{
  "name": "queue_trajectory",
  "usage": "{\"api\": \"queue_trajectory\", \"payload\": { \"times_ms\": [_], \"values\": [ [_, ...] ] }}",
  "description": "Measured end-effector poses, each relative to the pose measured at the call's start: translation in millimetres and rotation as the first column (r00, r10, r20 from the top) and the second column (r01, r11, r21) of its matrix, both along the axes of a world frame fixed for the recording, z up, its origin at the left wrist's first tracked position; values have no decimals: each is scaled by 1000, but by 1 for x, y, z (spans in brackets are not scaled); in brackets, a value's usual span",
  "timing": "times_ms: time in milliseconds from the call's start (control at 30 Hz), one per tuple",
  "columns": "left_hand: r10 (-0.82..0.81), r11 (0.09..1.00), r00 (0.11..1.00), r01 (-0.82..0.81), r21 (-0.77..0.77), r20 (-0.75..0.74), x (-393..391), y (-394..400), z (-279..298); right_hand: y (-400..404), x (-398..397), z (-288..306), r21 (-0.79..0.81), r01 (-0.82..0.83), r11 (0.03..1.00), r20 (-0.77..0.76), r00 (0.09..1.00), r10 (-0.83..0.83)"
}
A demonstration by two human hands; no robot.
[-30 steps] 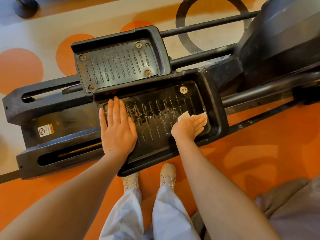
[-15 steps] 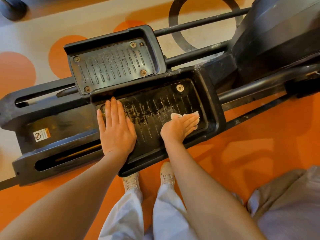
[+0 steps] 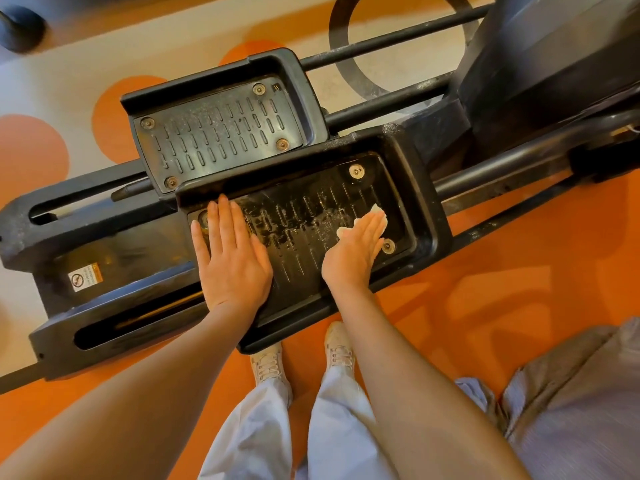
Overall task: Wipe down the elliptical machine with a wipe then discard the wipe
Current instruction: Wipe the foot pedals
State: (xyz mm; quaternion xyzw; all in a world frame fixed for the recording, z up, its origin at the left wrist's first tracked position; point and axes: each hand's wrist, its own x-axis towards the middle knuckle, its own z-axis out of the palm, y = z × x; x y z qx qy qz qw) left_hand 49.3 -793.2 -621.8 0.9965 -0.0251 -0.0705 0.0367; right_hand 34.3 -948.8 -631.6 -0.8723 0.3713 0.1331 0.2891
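two hands, one wipe, two pedals.

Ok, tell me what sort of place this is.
Probably a gym or fitness room. A person's right hand presses a wipe onto an elliptical machine's near pedal, the far pedal sits beside it, and the orange patterned floor looks commercial.

The right hand has slid the white wipe along the near pedal, away from the left hand and closer to the pedal's far end wall. Its fingers now lie straighter over the wipe, and a bolt shows just beside them.
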Motion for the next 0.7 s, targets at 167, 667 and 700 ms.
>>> {"api": "queue_trajectory", "payload": {
  "times_ms": [167,667,700],
  "values": [
    [1,1000,1000,-1,6,-1,0,0,0,9,-2,0,39,-116,992,91,990,112],
    [7,1000,1000,-7,20,8,0,0,1,-5,-12,16,93,-385,918,-4,922,387],
    [8,1000,1000,-8,18,10,0,-1,1,-5,-11,16,102,-394,913,1,918,396]
  ]
}}
